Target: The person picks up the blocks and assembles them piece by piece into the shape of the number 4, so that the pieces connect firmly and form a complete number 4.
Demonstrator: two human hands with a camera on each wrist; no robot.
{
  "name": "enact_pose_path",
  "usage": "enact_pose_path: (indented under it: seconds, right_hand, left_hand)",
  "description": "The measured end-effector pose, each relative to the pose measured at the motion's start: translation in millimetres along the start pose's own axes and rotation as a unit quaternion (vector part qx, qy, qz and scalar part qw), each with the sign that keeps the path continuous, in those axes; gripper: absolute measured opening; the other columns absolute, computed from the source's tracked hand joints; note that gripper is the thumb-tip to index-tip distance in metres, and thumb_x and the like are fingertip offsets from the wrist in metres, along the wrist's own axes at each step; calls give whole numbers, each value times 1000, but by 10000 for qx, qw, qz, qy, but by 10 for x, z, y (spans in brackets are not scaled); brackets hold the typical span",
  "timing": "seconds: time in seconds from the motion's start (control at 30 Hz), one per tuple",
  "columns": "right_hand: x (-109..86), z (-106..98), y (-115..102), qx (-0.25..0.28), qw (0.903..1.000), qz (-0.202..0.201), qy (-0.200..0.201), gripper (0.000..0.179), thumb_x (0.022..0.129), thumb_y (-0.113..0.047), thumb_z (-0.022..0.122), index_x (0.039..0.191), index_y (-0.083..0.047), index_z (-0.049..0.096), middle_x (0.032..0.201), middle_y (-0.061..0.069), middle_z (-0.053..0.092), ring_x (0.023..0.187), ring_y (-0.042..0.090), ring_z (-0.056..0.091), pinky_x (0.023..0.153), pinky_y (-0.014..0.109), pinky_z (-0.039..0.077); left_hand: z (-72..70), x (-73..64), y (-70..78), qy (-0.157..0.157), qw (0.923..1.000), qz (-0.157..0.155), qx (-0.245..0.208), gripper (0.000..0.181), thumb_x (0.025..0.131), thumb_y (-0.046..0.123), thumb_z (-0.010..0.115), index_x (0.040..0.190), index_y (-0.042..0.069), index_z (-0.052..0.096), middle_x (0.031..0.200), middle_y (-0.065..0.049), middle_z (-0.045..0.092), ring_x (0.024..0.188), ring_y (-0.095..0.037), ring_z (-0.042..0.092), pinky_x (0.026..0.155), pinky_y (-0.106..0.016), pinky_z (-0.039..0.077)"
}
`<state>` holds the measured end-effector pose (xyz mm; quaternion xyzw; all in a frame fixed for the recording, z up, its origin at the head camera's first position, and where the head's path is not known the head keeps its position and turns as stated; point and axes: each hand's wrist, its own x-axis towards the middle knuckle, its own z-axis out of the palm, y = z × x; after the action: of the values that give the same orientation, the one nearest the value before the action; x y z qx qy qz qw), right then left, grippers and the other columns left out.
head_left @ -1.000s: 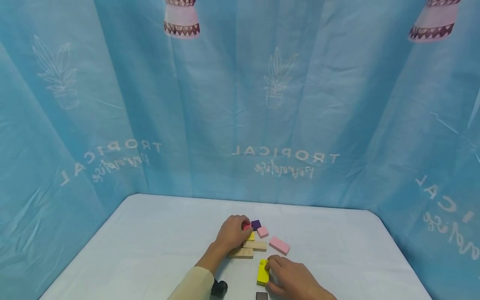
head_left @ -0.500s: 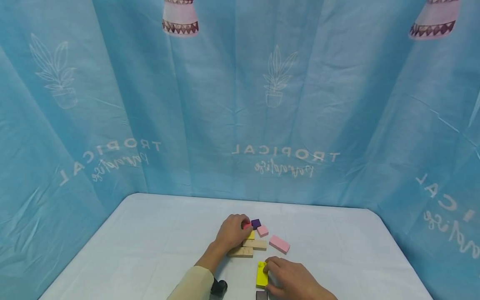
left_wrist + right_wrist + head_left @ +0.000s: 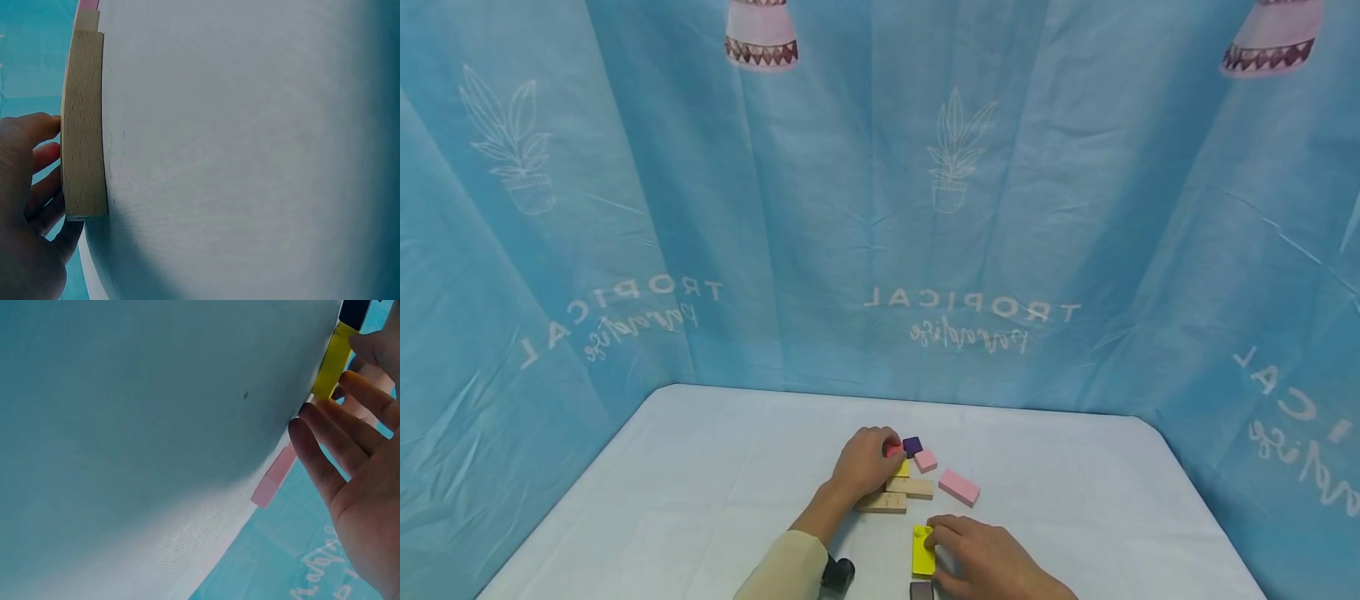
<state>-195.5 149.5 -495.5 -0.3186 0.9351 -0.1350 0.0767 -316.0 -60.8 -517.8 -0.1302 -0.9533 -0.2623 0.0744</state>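
Note:
On the white table my left hand (image 3: 863,462) curls its thumb and fingers about a small red block (image 3: 893,451), mostly covered by the fingers. Just below it are a yellow block (image 3: 901,469) and two plain wooden blocks (image 3: 913,489), stepped one past the other. The left wrist view shows a wooden block (image 3: 84,125) in front of the fingers. Nearer the body, my right hand (image 3: 981,557) holds a second yellow block (image 3: 923,552) between thumb and fingertips, on the tabletop. A dark block (image 3: 922,591) sits at that block's near end.
Right of the wooden blocks lies a long pink block (image 3: 959,487). A small pink block (image 3: 926,460) and a dark purple block (image 3: 912,447) stand farther back. A black object (image 3: 838,575) is by the left sleeve. Blue curtains (image 3: 880,208) enclose the table (image 3: 737,467).
The yellow block in my right hand has slid slightly toward the body and straightened, close to the dark block. My left hand keeps its place.

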Motion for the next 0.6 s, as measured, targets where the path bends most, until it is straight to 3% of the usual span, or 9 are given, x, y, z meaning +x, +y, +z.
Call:
enact_pose_path:
  seconds: [0.3, 0.47, 0.6]
  right_hand:
    - [-56, -3, -28, -227, 9989, -310, 270, 34, 87, -48, 66, 115, -29, 65, 128, -8, 55, 104, 9, 55, 84, 35, 52]
    - [-93, -34, -86, -305, 9985, -431, 163, 40, 88, -57, 59, 117, -30, 63, 129, -6, 55, 104, 11, 57, 81, 35, 54]
    - [-111, -24, -102, -213, 9983, -540, -58, 46, 83, -59, 64, 120, -31, 62, 130, -5, 55, 105, 13, 57, 81, 34, 54]
  left_hand:
    - [-3, 6, 1, 18, 10000, 19, 1, 24, 88, 36, 67, 103, 17, 68, 91, 4, 61, 82, -14, 51, 78, -32, 50]
    - [-9, 5, -1, -47, 10000, -33, 22, 25, 88, 37, 67, 104, 17, 67, 92, 5, 61, 82, -14, 50, 78, -32, 50]
    - [-1, 7, 1, -35, 10000, 7, -9, 26, 87, 36, 68, 103, 16, 67, 91, 4, 61, 82, -14, 50, 77, -32, 50]
